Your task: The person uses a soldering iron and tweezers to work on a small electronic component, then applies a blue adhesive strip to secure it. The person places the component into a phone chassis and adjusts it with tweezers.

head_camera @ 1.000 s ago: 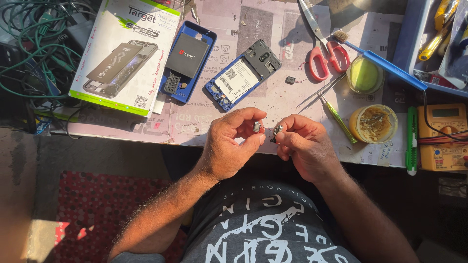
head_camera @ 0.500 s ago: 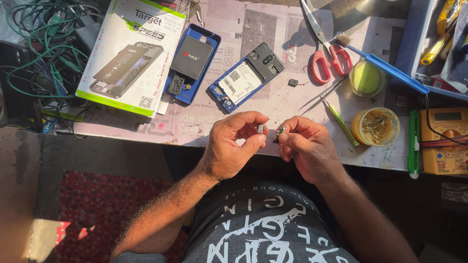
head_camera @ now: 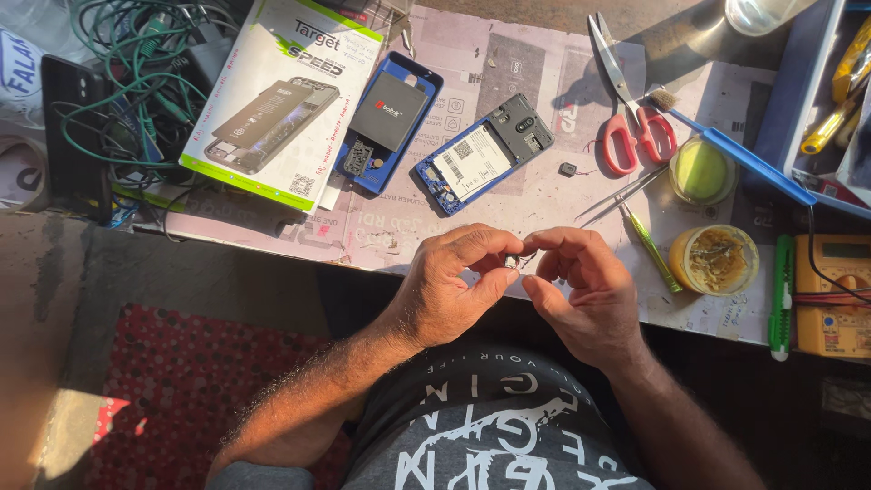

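Note:
My left hand (head_camera: 456, 281) and my right hand (head_camera: 581, 289) meet at the table's near edge, fingertips pinched together on a tiny metal phone part (head_camera: 513, 262). Which hand carries it alone I cannot tell; both touch it. Beyond the hands lie an opened blue phone (head_camera: 485, 152) with its insides showing and a second blue phone back (head_camera: 388, 120) with a black battery. A small dark component (head_camera: 568, 169) lies loose on the mat.
A white and green product box (head_camera: 277, 100) lies at the left beside tangled green cables (head_camera: 136, 82). Red-handled scissors (head_camera: 631, 109), tweezers (head_camera: 617, 195), a blue-handled brush (head_camera: 739, 156), two round tins (head_camera: 714, 259), a green pen (head_camera: 780, 295) and a yellow multimeter (head_camera: 833, 295) crowd the right.
Both hands stay together at the table edge; the fingertips have closed in tighter around the small part. The view has shifted slightly.

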